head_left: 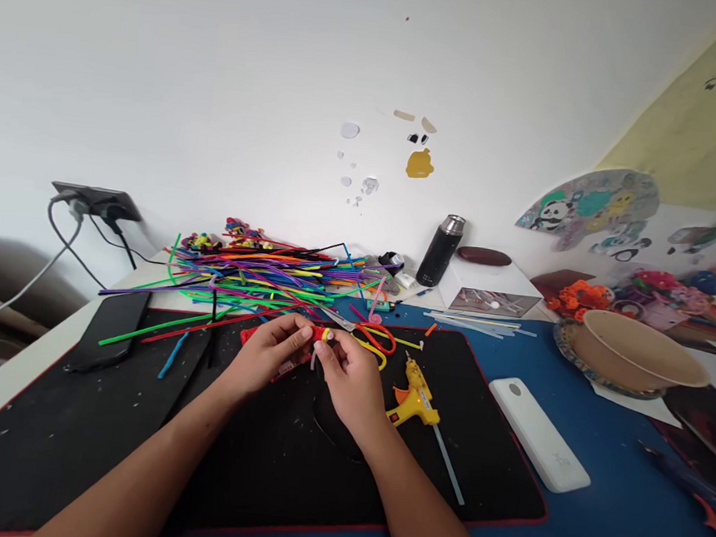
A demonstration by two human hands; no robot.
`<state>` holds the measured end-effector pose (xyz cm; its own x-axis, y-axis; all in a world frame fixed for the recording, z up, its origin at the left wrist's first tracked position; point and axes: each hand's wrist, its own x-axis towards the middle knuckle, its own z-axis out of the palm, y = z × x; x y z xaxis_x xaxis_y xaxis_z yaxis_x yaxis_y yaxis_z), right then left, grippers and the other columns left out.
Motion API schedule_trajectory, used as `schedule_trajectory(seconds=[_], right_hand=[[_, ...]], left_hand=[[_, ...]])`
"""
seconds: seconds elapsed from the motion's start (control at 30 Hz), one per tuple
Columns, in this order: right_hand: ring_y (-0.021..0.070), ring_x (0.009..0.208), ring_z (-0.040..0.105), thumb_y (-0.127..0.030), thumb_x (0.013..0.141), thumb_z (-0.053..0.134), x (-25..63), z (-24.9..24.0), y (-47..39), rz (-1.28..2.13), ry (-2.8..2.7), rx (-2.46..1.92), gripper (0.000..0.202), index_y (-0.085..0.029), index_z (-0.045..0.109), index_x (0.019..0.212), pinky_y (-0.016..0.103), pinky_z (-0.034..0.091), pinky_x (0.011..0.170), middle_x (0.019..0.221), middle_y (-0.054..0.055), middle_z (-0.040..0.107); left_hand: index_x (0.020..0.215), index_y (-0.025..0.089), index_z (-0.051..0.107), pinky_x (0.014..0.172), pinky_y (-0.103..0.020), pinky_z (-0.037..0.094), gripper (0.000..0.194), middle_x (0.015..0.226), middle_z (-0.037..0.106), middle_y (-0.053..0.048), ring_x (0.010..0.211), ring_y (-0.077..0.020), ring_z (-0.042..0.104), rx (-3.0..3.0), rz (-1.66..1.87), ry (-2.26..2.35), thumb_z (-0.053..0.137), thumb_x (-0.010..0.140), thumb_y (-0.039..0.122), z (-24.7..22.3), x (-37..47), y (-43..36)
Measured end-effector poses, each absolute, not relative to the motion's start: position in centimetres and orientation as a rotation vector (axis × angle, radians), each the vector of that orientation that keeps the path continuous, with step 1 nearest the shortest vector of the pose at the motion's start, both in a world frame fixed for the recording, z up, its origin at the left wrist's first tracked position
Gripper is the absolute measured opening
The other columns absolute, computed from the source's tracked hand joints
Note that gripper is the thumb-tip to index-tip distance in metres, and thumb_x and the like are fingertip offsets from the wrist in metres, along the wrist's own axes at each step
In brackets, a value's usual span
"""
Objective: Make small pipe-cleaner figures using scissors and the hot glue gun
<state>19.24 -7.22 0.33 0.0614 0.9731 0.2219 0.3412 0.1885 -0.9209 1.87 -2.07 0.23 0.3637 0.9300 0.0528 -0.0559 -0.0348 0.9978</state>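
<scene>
Between my two hands is a small red and yellow pipe-cleaner piece point(320, 333), mostly covered by fingers. My left hand point(279, 345) pinches its red side, and my right hand point(349, 368) grips the yellow end with thumb and fingertips. A short greyish strand hangs below the right thumb; what it belongs to is unclear. Scissors with orange-red handles point(377, 337) lie just beyond my right hand. To the right of that hand rests a yellow hot glue gun point(415, 399), a pale glue stick point(449, 464) extending from its back.
A heap of colourful pipe cleaners point(270, 273) lies along the wall. Behind stand a black thermos point(440, 252) and a white box point(488, 284). Rightward are loose glue sticks point(482, 324), a white power bank point(539, 435) and a beige bowl point(639, 352). A black phone point(108, 330) lies left.
</scene>
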Motion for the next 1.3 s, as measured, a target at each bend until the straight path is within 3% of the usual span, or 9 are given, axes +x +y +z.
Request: schedule_trajectory(seconds=[0.33,0.47,0.57,0.7,1.0,1.3], right_hand=[[0.0132,0.052,0.042,-0.051,0.095,0.063,19.2,0.2,-6.9,1.008,-1.267,-1.198,0.032,-0.020,0.064,0.088,0.026,0.033,0.051,0.058,-0.006,0.046],[0.0115,0.047,0.038,-0.056,0.092,0.067,19.4,0.3,-6.7,1.118,-1.161,-1.151,0.036,-0.021,0.061,0.087,0.025,0.028,0.046,0.055,-0.007,0.045],[0.0104,0.044,0.036,-0.059,0.090,0.068,19.4,0.5,-6.7,1.209,-1.132,-1.131,0.039,-0.020,0.062,0.090,0.024,0.025,0.043,0.053,-0.008,0.045],[0.0094,0.044,0.035,-0.061,0.088,0.069,19.3,0.8,-6.8,1.290,-1.119,-1.120,0.042,-0.019,0.062,0.089,0.023,0.023,0.041,0.052,-0.008,0.045],[0.0088,0.043,0.034,-0.061,0.088,0.069,19.4,0.5,-6.8,1.323,-1.157,-1.124,0.042,-0.019,0.063,0.088,0.022,0.024,0.042,0.051,-0.008,0.045],[0.0090,0.043,0.036,-0.062,0.087,0.069,19.3,0.6,-6.8,1.332,-1.157,-1.125,0.044,-0.020,0.061,0.087,0.022,0.026,0.042,0.051,-0.009,0.045]], left_hand=[[0.086,0.019,0.069,0.059,-0.026,0.044,0.042,0.069,0.062,0.000,0.062,-0.0138,0.054,1.453,1.019,0.887,0.068,0.093,0.060,0.9,2.0,-2.1],[0.103,0.020,0.075,0.065,-0.028,0.050,0.035,0.077,0.066,-0.001,0.069,-0.0156,0.061,1.396,1.069,0.819,0.080,0.087,0.051,1.2,1.8,-1.9],[0.116,0.023,0.076,0.074,-0.030,0.055,0.043,0.091,0.071,-0.003,0.082,-0.0179,0.066,1.366,1.100,0.744,0.090,0.079,0.040,1.2,1.8,-2.0],[0.122,0.024,0.077,0.074,-0.029,0.055,0.045,0.094,0.073,-0.004,0.084,-0.0179,0.067,1.388,1.081,0.695,0.089,0.080,0.034,0.9,1.7,-2.1],[0.103,0.020,0.080,0.079,-0.033,0.057,0.031,0.096,0.077,-0.008,0.084,-0.0223,0.070,1.581,1.037,0.804,0.085,0.082,0.042,1.4,1.7,-2.2],[0.101,0.021,0.079,0.080,-0.036,0.058,0.032,0.096,0.078,-0.008,0.086,-0.0244,0.072,1.643,1.039,0.889,0.084,0.082,0.046,1.3,1.6,-2.1]])
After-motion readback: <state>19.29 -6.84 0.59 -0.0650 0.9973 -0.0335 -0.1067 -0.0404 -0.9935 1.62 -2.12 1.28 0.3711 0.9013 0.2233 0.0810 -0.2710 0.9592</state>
